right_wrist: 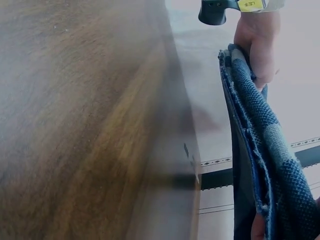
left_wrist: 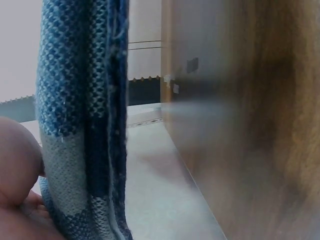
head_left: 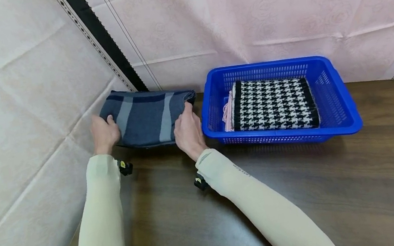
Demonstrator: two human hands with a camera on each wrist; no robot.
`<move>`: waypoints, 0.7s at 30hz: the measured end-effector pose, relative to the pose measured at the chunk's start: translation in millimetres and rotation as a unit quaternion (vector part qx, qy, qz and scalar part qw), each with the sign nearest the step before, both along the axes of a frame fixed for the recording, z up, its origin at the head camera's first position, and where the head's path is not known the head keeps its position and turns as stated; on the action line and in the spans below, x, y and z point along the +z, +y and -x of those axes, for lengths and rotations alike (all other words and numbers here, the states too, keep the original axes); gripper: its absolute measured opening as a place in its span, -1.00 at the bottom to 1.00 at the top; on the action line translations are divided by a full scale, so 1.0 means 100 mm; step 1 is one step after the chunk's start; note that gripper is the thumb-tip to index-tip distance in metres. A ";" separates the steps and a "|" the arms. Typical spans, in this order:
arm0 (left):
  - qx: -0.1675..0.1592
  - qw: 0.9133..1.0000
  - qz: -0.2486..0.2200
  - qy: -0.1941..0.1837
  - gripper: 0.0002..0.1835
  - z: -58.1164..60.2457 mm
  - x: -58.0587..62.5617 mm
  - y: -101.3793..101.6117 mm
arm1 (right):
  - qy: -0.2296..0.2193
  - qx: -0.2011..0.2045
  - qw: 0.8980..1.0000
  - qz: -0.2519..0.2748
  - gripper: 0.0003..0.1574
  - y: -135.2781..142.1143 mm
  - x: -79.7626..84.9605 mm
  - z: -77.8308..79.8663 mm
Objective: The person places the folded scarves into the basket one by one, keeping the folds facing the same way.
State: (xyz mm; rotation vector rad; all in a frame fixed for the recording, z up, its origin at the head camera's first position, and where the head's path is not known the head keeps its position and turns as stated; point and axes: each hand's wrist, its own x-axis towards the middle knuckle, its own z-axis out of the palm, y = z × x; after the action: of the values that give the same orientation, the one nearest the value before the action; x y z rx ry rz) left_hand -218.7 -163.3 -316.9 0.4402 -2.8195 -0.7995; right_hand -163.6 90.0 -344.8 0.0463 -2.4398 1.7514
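Observation:
A folded blue knitted scarf (head_left: 146, 117) with lighter and darker stripes is held over the back left of the table. My left hand (head_left: 104, 132) grips its left end, thumb on top. At the scarf's right end my right hand (head_left: 188, 133) pinches the folded layers. Both wrist views show a gap between the scarf (left_wrist: 65, 90) and the tabletop. Its stacked layers (right_wrist: 272, 145) hang together in the right wrist view, where the left hand (right_wrist: 257, 42) grips the far end. Fingers under the scarf are mostly hidden.
Just right of my right hand stands a blue plastic basket (head_left: 341, 118). Inside lie a folded black-and-white houndstooth scarf (head_left: 274, 105) and a pink fringed cloth (head_left: 228, 112), partly covered. Pale cloth hangings (head_left: 260, 11) border the wooden table (head_left: 180, 219) at the back and left.

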 end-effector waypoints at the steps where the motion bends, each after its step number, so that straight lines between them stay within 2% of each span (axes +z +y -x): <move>1: -0.001 1.000 0.000 0.003 -0.37 -0.01 0.01 0.01 | -0.001 -0.001 1.000 -0.001 -0.33 0.01 0.01 0.00; 10: -0.004 1.000 -0.002 0.009 -0.35 -0.04 0.05 0.03 | -0.001 0.003 1.000 -0.003 -0.32 0.03 0.09 -0.03; 21: -0.007 0.999 -0.009 0.036 -0.36 -0.09 0.11 0.05 | 0.003 0.008 1.000 -0.018 -0.30 0.06 0.18 -0.05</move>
State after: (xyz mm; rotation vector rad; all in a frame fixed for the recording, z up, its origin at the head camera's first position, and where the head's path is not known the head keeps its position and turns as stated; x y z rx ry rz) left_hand -209.6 -157.8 -305.9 0.3873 -2.7536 -0.8281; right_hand -158.6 96.1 -327.2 0.0748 -2.4738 1.7104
